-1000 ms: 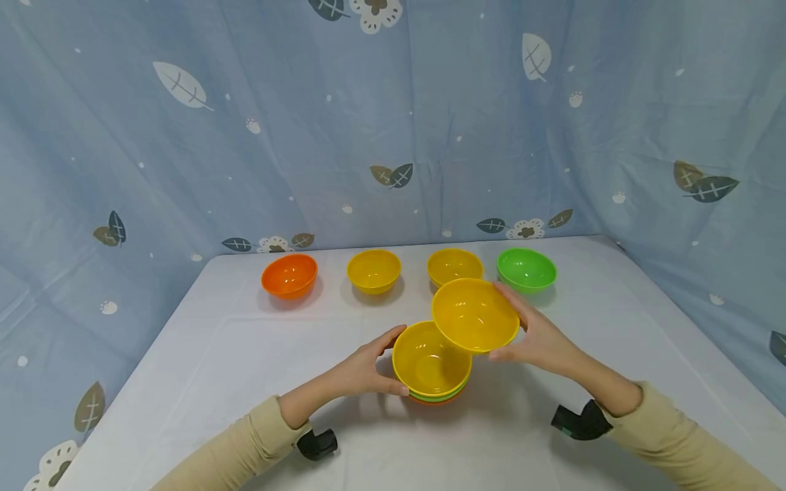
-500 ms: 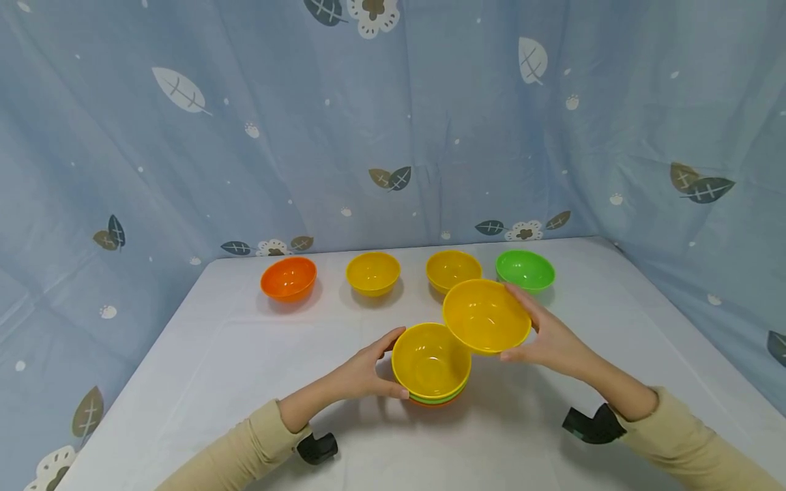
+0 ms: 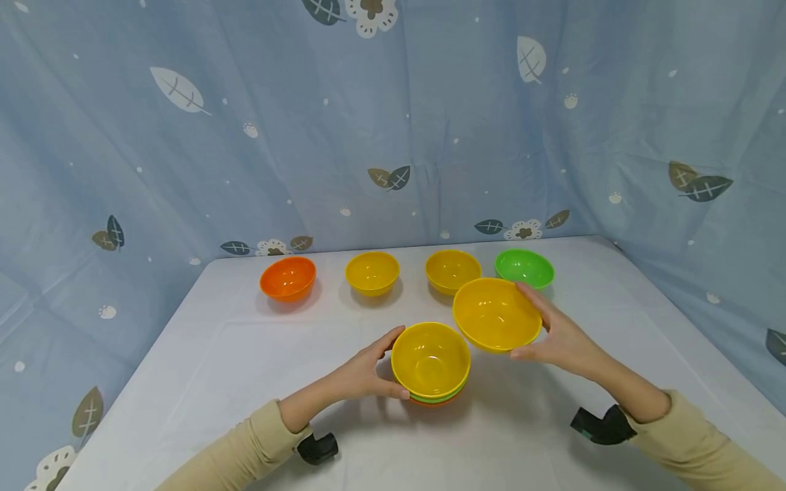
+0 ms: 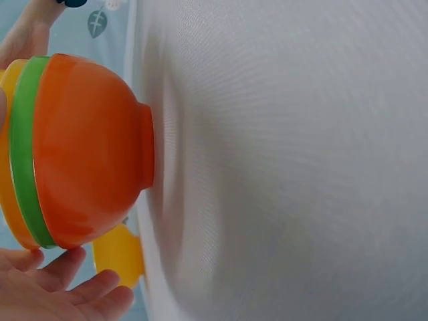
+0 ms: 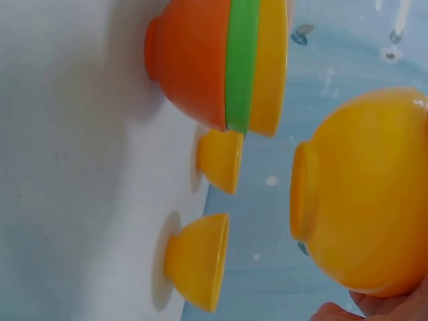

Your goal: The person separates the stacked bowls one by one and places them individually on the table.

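My right hand (image 3: 555, 341) holds a yellow bowl (image 3: 496, 315) by its right side, thumb near the front and fingers at the back of the rim. That bowl is raised and tilted, its foot clear of the table in the right wrist view. To its left stands a nested stack of bowls: a yellow bowl (image 3: 431, 358) on top, a green bowl (image 4: 25, 154) under it and an orange bowl (image 4: 93, 150) lowest. My left hand (image 3: 368, 372) grips the stack from the left near the rims, thumb in front, fingers behind. The orange bowl's foot is at the tablecloth.
Along the back of the white-covered table (image 3: 245, 382) stand single bowls in a row: an orange bowl (image 3: 288, 279), a yellow bowl (image 3: 372, 274), another yellow bowl (image 3: 452, 271) and a green bowl (image 3: 523, 269). Behind them hangs a blue patterned curtain (image 3: 393, 123).
My right hand has moved to the right with the yellow bowl, away from over the stack. The left hand and the stack stay in place.
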`<state>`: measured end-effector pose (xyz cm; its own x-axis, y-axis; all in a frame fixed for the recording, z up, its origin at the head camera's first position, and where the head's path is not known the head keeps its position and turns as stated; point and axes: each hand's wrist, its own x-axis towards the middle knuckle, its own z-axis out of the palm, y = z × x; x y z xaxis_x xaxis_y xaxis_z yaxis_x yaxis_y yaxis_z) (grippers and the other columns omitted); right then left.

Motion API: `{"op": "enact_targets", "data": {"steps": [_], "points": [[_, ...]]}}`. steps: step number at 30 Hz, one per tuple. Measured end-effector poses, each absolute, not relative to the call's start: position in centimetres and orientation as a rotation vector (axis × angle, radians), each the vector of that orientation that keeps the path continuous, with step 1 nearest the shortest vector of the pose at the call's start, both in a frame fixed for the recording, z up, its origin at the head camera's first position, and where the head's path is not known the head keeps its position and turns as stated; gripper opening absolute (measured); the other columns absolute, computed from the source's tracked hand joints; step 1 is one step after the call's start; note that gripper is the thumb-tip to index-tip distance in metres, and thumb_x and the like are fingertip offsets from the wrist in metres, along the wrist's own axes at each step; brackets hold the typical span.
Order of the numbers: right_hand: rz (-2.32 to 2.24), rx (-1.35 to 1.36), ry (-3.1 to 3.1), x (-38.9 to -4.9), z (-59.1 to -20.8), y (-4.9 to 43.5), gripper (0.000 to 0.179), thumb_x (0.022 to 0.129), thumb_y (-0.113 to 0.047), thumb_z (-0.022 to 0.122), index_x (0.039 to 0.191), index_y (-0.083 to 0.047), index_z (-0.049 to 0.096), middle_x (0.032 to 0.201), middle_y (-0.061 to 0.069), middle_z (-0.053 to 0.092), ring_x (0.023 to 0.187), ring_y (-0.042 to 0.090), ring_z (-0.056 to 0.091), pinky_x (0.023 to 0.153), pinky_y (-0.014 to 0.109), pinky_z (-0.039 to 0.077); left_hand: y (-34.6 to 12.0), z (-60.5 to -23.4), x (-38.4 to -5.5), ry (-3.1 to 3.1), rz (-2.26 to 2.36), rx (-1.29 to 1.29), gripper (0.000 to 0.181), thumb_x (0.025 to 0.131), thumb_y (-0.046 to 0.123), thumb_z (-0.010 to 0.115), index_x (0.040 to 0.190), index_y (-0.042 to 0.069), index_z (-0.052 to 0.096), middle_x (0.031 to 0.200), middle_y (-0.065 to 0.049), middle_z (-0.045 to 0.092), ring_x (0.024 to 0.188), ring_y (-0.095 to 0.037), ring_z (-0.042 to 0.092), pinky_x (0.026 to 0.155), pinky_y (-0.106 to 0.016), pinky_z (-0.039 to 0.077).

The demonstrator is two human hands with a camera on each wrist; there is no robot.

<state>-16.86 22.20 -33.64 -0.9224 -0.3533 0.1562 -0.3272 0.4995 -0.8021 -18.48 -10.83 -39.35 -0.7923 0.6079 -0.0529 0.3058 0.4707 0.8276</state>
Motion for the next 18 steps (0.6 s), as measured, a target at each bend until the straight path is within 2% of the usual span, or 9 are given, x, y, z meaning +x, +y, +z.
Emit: {"op": "enact_targets", "data": {"steps": [18], "points": [[-1.422, -0.544, 2.734, -16.7, -34.2, 23.6, 0.098, 0.075, -0.015, 0.074, 0.146, 0.001, 0.008, 0.148, 0.029, 0.008, 0.129, 0.050, 0.018, 0.094, 0.069, 0.025, -10.7, -39.5, -18.3, 2.372, 1.253, 0.744, 0.103, 0.071, 0.033, 0.078, 0.146, 0.006, 0.014, 0.145, -0.010, 0.032, 0.131, -0.028, 0.033, 0.106, -0.049, 0.029]]}}
